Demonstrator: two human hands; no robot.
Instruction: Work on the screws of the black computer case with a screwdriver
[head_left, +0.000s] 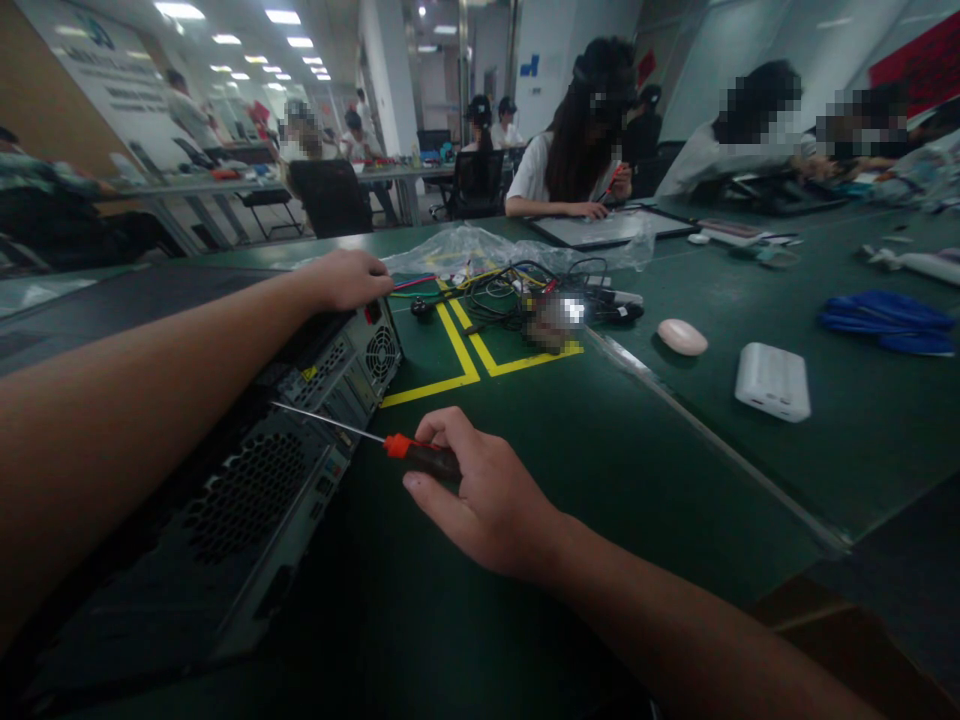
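Observation:
A black computer case [247, 490] lies on its side on the green table at my left, its back panel with vents and ports turned towards the right. My left hand [349, 280] bears on the far corner of the case with its fingers bent over the edge; the fingertips are partly hidden. In my right hand [487, 490] is a screwdriver [427, 458] with a red and black handle, held between thumb and fingers. Its long metal shaft points left, and the tip meets the back panel near the upper edge. Whether a screw sits under the tip I cannot tell.
Beyond the case lie tangled black cables [510, 290] and clear plastic film [465, 245]. To the right are a pale pink oval object [682, 337], a white box-shaped device [772, 380] and a blue bundle [889, 318]. A person [562, 150] works across the table; others sit farther back.

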